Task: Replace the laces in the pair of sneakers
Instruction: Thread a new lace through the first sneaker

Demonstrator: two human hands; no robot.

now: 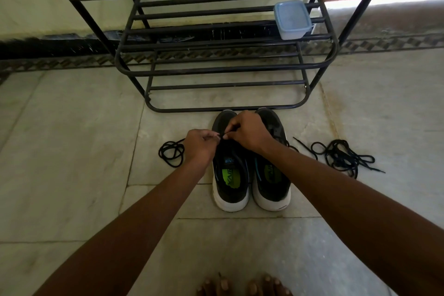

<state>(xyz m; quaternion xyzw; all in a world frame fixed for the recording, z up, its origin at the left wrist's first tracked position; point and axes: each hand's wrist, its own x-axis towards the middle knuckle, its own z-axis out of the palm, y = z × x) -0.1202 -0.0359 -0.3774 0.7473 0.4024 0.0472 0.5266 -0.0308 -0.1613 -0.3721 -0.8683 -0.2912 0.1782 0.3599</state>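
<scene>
1. the pair of sneakers stands side by side on the floor (72,151), toes toward the shoe rack (216,69); the left sneaker (229,175) is the one being worked on, the right sneaker (271,175) is untouched.
2. left hand (200,145) and right hand (247,131) meet over the left sneaker's eyelets, each with fingers curled, pinching a black lace (171,152) whose slack lies coiled on the floor to the left.
3. a second tangle of laces (341,154) lies to the right, well apart from the hands.
4. step in hand, as judged: threading the lace near the toe.
5. next move calls for drawing the lace end through an eyelet and evening both sides.
</scene>
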